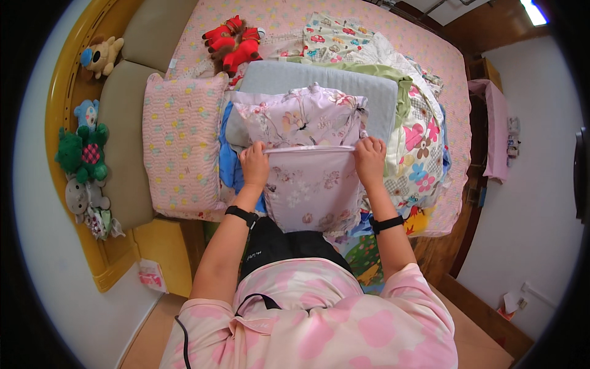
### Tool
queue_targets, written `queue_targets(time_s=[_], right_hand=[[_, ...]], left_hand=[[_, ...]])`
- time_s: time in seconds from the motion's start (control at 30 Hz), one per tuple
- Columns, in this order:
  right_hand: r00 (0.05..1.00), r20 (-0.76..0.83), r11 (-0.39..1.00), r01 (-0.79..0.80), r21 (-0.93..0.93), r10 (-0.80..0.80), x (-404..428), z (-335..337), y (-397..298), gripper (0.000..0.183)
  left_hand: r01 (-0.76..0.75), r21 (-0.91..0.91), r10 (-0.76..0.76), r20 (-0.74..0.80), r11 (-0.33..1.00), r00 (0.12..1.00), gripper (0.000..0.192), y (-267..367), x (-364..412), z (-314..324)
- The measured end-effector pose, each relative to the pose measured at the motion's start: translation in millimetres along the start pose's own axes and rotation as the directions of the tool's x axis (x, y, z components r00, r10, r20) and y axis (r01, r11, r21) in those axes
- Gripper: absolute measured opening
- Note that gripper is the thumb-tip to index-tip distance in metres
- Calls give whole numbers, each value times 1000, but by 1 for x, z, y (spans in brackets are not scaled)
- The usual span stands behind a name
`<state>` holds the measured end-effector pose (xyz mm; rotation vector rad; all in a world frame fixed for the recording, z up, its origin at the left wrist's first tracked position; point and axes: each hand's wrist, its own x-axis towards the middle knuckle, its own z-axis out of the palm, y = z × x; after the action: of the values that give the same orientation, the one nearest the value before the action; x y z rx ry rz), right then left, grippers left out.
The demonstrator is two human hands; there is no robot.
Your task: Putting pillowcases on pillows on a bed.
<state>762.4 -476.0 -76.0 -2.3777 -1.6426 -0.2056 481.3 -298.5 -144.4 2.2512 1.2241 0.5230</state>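
Note:
A pale pink floral cloth [313, 193] lies partly folded in front of me, its near part hanging down towards my lap. My left hand [255, 161] pinches the left end of a straight edge that runs across it. The right end of that edge is gripped by my right hand [370, 159]. Beyond the edge, more of the floral fabric is bunched on a grey cushion or foam pad [318, 74]. Both hands have their fingers curled over the cloth, so the fingertips are partly hidden.
A pink quilted pillow [184, 143] lies to the left, a blue cloth [228, 157] beside it. Red plush toys [237, 44] sit at the back. Flower-printed bedding [417, 152] is heaped on the right. More plush toys [92, 154] line the yellow headboard [57, 110].

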Motion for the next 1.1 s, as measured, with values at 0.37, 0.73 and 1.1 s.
queue_targets(time_s=[0.37,0.73,1.1], right_hand=[[736,552,424,-677,601,392,-53,62,26,47],[763,620,143,-604,784,-183,-45,-26,-157,52],[535,786,121,-798,591,-309,-141,23,-265,54]], left_hand=[[124,-435,67,398,892,915,42,69,-88,27],[408,-412,-386,139,815,912,113,66,-146,-46],[667,-299,-704,-24,682,709,130,-48,-234,-103]])
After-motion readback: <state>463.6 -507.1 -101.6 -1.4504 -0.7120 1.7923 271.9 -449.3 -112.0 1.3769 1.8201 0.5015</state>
